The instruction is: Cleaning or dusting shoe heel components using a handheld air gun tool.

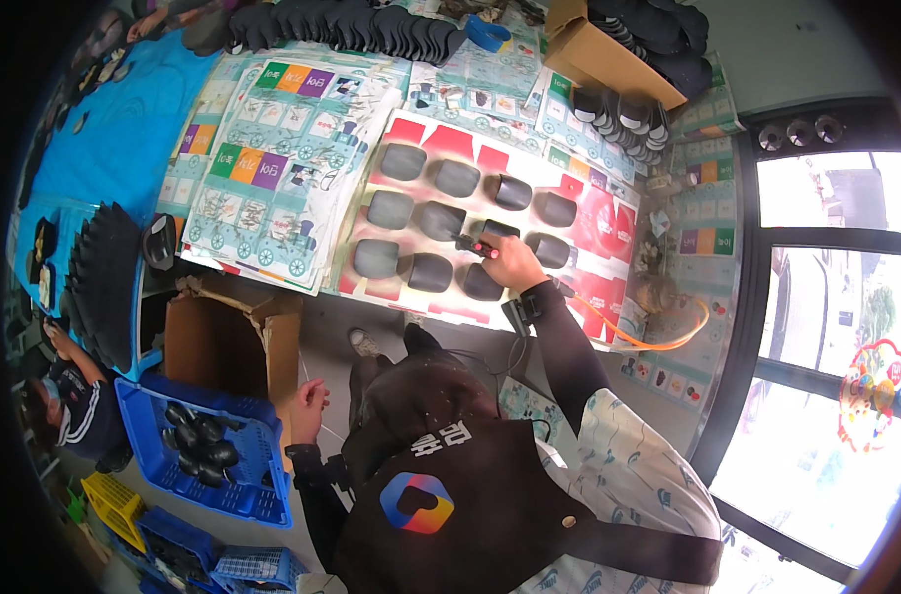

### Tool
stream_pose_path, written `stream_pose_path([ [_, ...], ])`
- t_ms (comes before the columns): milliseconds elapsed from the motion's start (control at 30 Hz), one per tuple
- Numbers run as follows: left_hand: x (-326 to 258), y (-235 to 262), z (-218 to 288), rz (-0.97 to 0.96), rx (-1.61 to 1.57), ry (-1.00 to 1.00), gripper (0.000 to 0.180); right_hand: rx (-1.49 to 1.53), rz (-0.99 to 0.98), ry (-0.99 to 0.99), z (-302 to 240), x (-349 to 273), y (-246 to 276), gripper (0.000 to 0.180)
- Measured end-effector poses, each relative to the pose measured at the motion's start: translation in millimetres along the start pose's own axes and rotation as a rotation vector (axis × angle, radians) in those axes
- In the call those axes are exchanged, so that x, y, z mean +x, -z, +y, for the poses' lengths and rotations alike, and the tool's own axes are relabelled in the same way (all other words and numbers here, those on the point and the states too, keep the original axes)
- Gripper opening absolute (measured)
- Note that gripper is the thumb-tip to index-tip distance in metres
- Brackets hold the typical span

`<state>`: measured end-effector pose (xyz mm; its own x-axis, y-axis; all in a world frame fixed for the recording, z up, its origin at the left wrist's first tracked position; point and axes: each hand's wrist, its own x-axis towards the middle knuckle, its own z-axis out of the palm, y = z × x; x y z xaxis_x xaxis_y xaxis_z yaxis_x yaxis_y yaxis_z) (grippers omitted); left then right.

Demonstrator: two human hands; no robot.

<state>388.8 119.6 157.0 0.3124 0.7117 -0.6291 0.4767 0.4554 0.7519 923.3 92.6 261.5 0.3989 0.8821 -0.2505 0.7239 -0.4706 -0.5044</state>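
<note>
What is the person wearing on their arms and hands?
Both arms are covered by tight black sleeves down to the wrists. The hands are bare, no gloves. A small black box is strapped at the right wrist, and another sits on the left wrist, each with a thin black cable running back toward the body. The right hand and left hand have no rings that I can see.
</note>
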Motion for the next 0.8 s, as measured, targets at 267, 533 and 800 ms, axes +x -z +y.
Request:
stream_pose_path([
  [267, 8, -8, 12, -0.019, 0.007, 0.036, 0.028, -0.003, -0.04, -0.038, -3, 9, 20, 0.025],
  [533, 27, -14, 19, -0.047, 0.001, 0.067, 0.028, 0.113, -0.086, 0.068, 5, 50, 30, 0.025],
  [800, 39, -15, 47, -0.074, 0.034, 0.145, 0.031, 0.291, -0.124, 0.052, 10, 107, 51, 0.031],
])
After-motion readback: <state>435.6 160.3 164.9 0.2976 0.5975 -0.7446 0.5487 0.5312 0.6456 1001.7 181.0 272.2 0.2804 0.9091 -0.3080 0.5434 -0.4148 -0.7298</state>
